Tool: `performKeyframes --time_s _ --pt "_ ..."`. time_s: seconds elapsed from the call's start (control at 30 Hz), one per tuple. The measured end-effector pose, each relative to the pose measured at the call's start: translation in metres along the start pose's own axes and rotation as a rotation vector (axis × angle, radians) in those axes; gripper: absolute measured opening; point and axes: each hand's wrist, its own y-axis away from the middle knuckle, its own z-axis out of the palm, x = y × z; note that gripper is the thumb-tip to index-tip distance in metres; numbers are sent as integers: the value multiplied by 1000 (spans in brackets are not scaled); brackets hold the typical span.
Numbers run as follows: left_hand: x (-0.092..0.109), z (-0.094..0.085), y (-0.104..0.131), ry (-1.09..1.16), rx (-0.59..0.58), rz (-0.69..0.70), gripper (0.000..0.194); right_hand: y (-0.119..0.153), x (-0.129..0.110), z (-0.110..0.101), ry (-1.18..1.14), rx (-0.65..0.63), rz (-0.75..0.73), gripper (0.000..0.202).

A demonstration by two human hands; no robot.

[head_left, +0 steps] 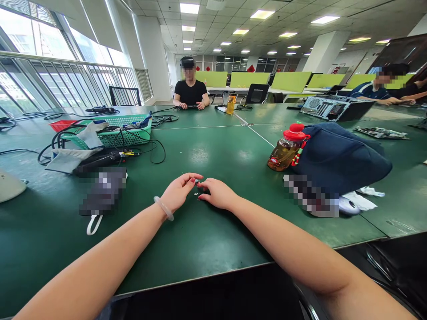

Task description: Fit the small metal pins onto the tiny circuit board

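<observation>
Head view, hands [196, 191] pinching something small, perhaps metal

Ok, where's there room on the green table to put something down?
The biggest bare patch is beyond the left hand and right hand, between the green basket and red-topped bottle. Another lies between the forearms, down to the table's near edge. It's crowded around the basket, and around the bottle and dark blue bag.

1 head cam, worn, looks fwd + down over tabletop [187, 240]; hands mid-view.
</observation>
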Motion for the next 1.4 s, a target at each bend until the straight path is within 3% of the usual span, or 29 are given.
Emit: performKeyframes --time_s 0.23,0.33,0.47,0.63,0.8,0.9,1.03,1.2,1.4 --pt "-16 -10 -10 124 103 -210 29 -8 18 -2 -54 183 -30 33" --pt "-14 -1 -6 265 71 -236 27 -9 21 -3 -75 15 -14 40" --pt "-6 13 2 402 -3 -209 27 -2 12 -8 -175 -179 -111 32" --pt "-6 15 4 356 -47 -197 30 4 3 -13 -331 -174 -75 25" --pt "-16 0 -4 55 59 -110 34 0 3 -4 -489 -136 -40 48" --pt "-18 -7 -6 -136 97 -108 33 -1 2 0 -368 -67 -48 47" --pt "-17 -7 -6 -137 122 -183 32 -1 -1 -1 -93 25 -73 20" --pt "-17 -1 -6 49 81 -230 29 -1 0 -1 -109 -55 -84 9" --pt "-13 1 -3 39 35 -315 25 1 -3 -3 -115 -57 -98 6"
